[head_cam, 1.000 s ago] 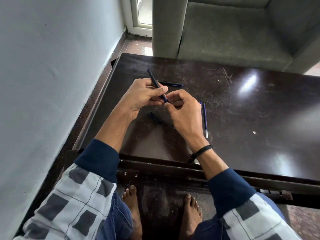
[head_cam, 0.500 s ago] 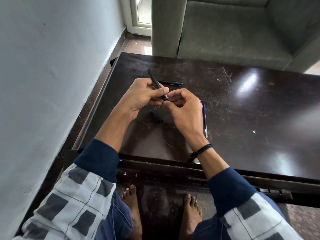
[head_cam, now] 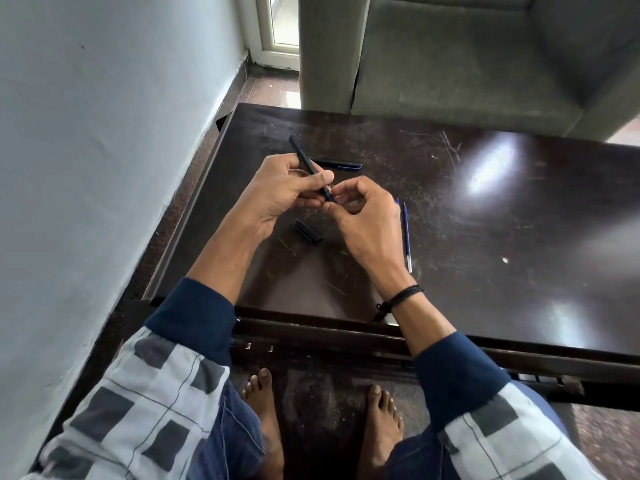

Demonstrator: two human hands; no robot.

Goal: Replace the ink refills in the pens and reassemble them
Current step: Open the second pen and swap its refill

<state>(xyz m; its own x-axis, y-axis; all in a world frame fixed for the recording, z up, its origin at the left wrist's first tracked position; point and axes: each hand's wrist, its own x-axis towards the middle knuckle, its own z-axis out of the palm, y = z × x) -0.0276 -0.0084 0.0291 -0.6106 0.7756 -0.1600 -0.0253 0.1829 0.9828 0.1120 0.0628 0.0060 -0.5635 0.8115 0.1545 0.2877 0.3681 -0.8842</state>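
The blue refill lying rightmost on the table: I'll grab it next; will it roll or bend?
The blue refill looks thin and round, so it probably rolls on the glossy table if nudged. Being slender, it likely flexes and weighs little.

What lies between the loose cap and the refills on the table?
In the head view, the right hand is between the cap and refills, pinching the near end of the pen.

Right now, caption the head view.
Left hand holds a dark pen barrel while right hand pinches its lower end; cap, second pen and refills lie on the table.
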